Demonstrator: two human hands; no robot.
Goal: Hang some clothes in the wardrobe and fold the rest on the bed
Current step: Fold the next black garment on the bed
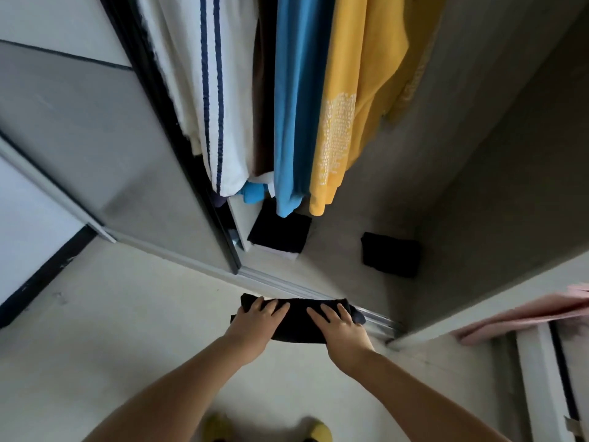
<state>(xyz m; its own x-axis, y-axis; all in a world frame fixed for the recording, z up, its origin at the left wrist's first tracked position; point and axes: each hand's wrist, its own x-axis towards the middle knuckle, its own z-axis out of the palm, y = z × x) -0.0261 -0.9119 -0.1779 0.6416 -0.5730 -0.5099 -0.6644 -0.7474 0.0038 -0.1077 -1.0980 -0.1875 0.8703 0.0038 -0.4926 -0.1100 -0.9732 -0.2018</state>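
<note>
A folded black garment is held out in front of me, above the floor just before the wardrobe's sliding track. My left hand grips its left end and my right hand grips its right end, fingers lying over the top. Inside the open wardrobe hang a white garment with blue stripes, a blue shirt and a yellow shirt. On the wardrobe floor lie two folded black pieces, one under the hanging clothes and one further right.
A grey sliding door stands to the left of the opening. A pink cloth shows at the right edge beside a white frame. Yellow slippers are on the pale floor below.
</note>
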